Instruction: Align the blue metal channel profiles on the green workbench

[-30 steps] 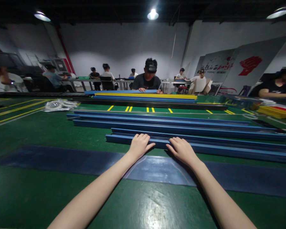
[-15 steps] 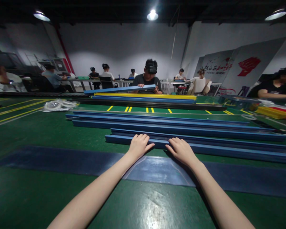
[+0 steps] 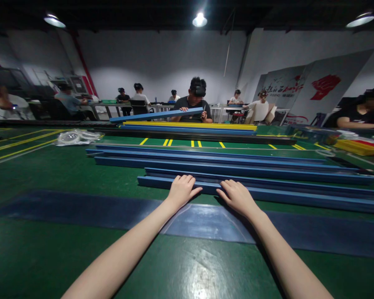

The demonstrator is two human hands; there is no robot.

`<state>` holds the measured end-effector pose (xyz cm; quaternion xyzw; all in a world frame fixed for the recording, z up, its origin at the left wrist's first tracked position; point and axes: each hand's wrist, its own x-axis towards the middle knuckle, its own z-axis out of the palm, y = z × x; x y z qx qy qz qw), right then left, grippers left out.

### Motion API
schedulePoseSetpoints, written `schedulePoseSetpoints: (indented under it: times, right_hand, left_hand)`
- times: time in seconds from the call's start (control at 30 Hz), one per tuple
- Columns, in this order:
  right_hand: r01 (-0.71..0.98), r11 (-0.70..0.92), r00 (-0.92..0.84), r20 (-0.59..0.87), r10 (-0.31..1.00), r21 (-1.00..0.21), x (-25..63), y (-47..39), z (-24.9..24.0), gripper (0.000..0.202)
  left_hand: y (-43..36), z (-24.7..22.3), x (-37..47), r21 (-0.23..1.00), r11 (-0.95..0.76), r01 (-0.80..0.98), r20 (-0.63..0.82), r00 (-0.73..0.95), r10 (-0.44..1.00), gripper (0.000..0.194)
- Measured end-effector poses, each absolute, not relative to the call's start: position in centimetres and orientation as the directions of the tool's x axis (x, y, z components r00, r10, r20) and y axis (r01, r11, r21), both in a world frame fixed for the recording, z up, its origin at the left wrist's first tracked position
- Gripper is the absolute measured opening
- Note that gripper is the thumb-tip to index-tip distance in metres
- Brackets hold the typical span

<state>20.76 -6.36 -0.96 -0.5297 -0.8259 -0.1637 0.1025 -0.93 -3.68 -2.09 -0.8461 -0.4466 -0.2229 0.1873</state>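
A long blue U-shaped channel [image 3: 286,195] lies across the green table, open side up, running out at the right edge of the view. Toward its left end, my left hand [image 3: 181,190] grips the near wall, with the fingers hooked over the top edge and the thumb in front. My right hand [image 3: 235,194] holds that same wall a short way to the right, its thumb pointing toward the left one. The fingertips of both hands are hidden inside the channel. Beneath my forearms, a flat bluish translucent strip [image 3: 205,222] lies on the table.
Beyond are more blue channels [image 3: 205,164], a black bar [image 3: 199,136] and a yellow bar [image 3: 190,125]. A bagged white coil [image 3: 76,137] lies at left; yellow and red trays [image 3: 358,146] stand at right. Across the table, a person [image 3: 193,101] holds a blue bar [image 3: 156,115].
My hands and the channel under them have stayed put. Across the table, the other person has tilted the right end of their blue bar slightly higher.
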Motion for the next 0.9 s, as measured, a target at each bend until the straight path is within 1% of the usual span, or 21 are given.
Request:
schedulePoseSetpoints:
  times: [0.73,0.9]
  right_hand:
    - [0.914,0.385,-0.404,0.342,0.849,0.126,20.62,-6.60,-0.66,0.031]
    - [0.914,0.384,-0.406,0.337,0.849,0.132,20.65,-6.50,-0.79,0.031]
  left_hand:
    - [-3.68,-2.17,-0.87,-0.098,-0.536,0.838,0.552,0.494,0.672,0.033]
    - [-3.65,-2.22,-0.88,-0.113,-0.529,0.841,0.542,0.498,0.677,0.034]
